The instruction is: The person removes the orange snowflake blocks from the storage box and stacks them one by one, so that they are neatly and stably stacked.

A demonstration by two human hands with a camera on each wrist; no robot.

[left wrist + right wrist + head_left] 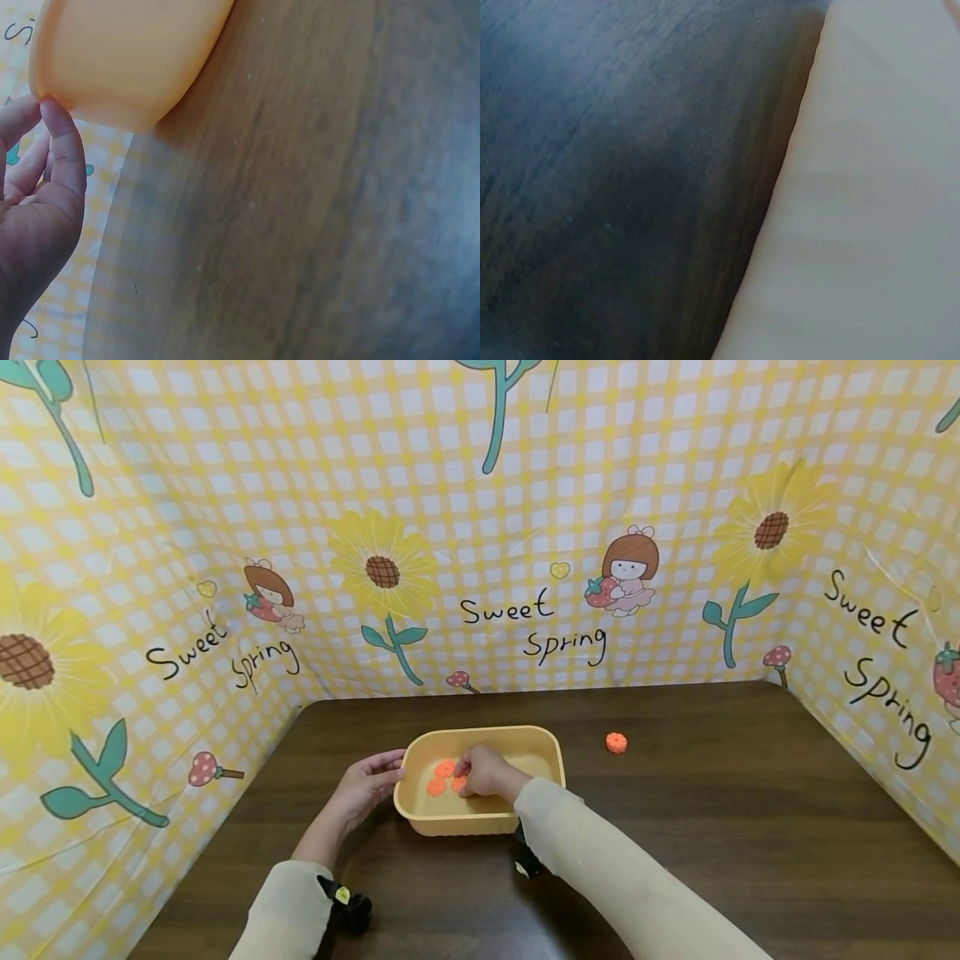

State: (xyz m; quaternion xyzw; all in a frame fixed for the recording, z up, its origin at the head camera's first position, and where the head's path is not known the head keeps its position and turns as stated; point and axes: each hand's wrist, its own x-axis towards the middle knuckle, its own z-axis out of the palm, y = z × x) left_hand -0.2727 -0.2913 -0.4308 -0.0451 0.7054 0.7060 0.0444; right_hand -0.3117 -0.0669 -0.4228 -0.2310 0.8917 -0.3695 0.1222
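A pale yellow rectangular tub [525, 752] stands on the dark wooden table. My left hand [367, 787] is at its left end; in the left wrist view the thumb and a finger of the left hand [45, 187] pinch the rim of the tub [127, 60]. My right hand [486, 770] reaches down inside the tub, fingers curled, and pinches an orange scalloped disc [458, 784] near the bottom. Beside it on the tub floor lie another orange disc [445, 768] and one more disc [436, 787]. In the right wrist view, a pale surface fills the right side and hides the right hand.
A small stack of orange scalloped discs [617, 742] sits on the table [675, 827], right of the tub. Behind and at both sides hangs a yellow checked cloth [480, 543] with printed flowers. Black wrist cameras sit under both cream sleeves [600, 835].
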